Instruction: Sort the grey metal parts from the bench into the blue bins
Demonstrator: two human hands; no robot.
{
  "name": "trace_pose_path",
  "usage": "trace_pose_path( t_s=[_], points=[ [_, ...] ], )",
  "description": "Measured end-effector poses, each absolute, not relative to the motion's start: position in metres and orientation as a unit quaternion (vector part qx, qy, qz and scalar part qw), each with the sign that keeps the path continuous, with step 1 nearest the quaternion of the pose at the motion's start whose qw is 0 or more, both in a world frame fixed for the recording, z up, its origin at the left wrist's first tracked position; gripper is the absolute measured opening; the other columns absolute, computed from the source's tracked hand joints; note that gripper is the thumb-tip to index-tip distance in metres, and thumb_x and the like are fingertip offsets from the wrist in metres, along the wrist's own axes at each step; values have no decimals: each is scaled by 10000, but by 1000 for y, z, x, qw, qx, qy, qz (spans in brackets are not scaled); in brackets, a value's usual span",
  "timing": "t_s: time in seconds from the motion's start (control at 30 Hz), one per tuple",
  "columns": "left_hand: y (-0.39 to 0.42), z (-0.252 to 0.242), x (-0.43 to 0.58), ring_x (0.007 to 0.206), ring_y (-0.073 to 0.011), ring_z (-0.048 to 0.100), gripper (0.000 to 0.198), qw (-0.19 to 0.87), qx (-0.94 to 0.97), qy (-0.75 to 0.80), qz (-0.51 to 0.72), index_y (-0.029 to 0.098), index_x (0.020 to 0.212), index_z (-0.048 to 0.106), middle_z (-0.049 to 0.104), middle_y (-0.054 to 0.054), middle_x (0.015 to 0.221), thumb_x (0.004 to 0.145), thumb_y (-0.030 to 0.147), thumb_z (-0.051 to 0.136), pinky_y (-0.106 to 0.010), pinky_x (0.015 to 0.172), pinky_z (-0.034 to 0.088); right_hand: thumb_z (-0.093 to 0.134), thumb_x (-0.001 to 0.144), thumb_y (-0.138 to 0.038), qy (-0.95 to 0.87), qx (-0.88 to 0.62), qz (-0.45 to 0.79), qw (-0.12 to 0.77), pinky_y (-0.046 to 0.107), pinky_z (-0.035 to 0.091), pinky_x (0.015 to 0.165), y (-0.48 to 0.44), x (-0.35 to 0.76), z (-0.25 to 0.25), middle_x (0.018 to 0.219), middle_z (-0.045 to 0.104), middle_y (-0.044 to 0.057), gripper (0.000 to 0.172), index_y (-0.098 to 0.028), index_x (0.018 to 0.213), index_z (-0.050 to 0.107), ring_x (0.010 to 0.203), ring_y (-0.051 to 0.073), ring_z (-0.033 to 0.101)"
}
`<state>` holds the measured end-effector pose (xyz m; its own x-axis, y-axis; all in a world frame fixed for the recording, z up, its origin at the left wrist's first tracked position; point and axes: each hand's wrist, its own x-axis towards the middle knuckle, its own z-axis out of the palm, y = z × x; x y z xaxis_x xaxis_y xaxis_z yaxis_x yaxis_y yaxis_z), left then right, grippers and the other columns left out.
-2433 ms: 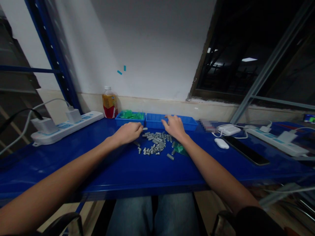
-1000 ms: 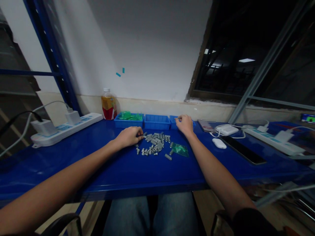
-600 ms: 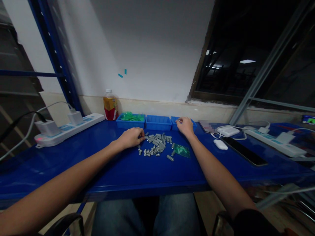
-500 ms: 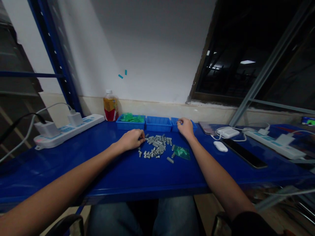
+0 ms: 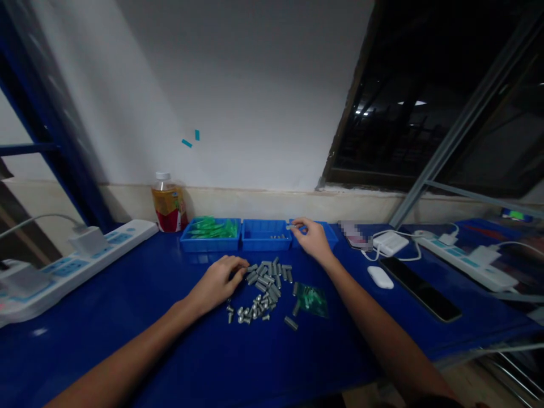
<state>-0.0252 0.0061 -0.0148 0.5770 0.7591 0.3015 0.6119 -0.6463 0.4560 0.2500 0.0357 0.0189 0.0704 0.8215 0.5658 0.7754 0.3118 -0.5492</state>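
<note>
My right hand point(image 5: 313, 241) is above the right blue bin point(image 5: 327, 241), its fingertips at the side facing the middle bin point(image 5: 266, 243). Thumb and index finger pinch a small metal piece, too small to name closely. Several tiny pieces point(image 5: 278, 237) lie in the middle bin. On the blue table, my left hand point(image 5: 220, 280) rests with curled fingers at the left edge of a pile of grey metal cylinders point(image 5: 266, 275). Whatever its fingertips hold is hidden. Shiny round-headed screws point(image 5: 257, 309) lie just nearer to me.
Green packets point(image 5: 212, 228) fill the left bin point(image 5: 210, 245), beside a drink bottle point(image 5: 169, 204). A green bag point(image 5: 312, 299) lies right of the pile. Power strips point(image 5: 102, 255) flank the workspace; a phone point(image 5: 420, 288) and white case point(image 5: 380, 277) lie right.
My right hand has shifted left, from over the right bin towards the middle bin. My left hand stays by the cylinders. The camera view has moved, and tiny pieces in the middle bin now show.
</note>
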Motion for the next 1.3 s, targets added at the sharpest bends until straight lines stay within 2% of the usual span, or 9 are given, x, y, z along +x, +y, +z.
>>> trace_pose_path(
  t_s=[0.17,0.27,0.43,0.7,0.77,0.87,0.97,1.07,1.3],
  points=[
    [13,-20,-25,929,-206,594,291,228,850,403,250,206,991,615,667,-64,1002,913,354,376,-338,835,454,617,755,-155,-796,-544,74,254,238,456,731,83,232,39,849,707,33,149,-167,896,665,787,146,649],
    [13,-19,-26,895,-203,597,287,243,848,406,240,220,983,620,668,-57,963,911,366,383,-329,807,462,619,756,-134,-836,-513,71,181,231,452,736,105,219,45,874,708,42,167,-166,910,673,802,148,651],
    [12,-17,-25,868,-197,592,278,257,846,406,230,233,961,618,657,-50,920,915,363,376,-313,774,470,606,768,-139,-854,-476,87,192,226,446,718,115,223,53,834,702,42,150,-156,901,675,774,140,641],
    [15,-22,-27,852,-185,587,268,257,852,394,230,211,972,614,650,-47,899,926,331,379,-300,767,476,614,780,-137,-811,-508,161,239,199,410,653,123,234,50,789,678,24,143,-139,923,602,700,110,612],
    [15,-21,-27,842,-178,588,263,259,851,396,227,211,975,608,644,-41,889,929,329,378,-290,753,477,633,784,-174,-828,-507,141,193,209,394,661,124,225,47,820,678,36,195,-143,967,573,728,124,611],
    [14,-19,-27,842,-178,585,254,259,851,398,222,213,976,601,638,-37,873,929,328,380,-294,756,475,672,749,-221,-856,-505,88,69,226,365,645,122,216,42,863,669,69,245,-150,958,566,783,165,604],
    [14,-19,-28,855,-181,581,249,262,853,397,216,214,976,598,635,-36,874,929,324,379,-300,766,471,612,729,-135,-867,-492,77,-26,224,338,601,120,215,39,854,665,65,211,-160,934,568,769,168,599],
    [15,-21,-29,860,-181,580,241,266,852,396,216,219,991,594,635,-35,888,929,319,384,-295,759,471,537,718,-77,-866,-491,61,-63,227,315,573,119,216,39,885,666,70,238,-162,938,568,780,170,598],
    [16,-21,-28,850,-181,583,234,263,854,390,223,222,990,602,638,-30,881,924,315,398,-297,761,474,543,736,-110,-853,-494,94,-137,218,302,554,118,211,52,927,668,61,244,-165,971,574,773,153,583]
  ],
)
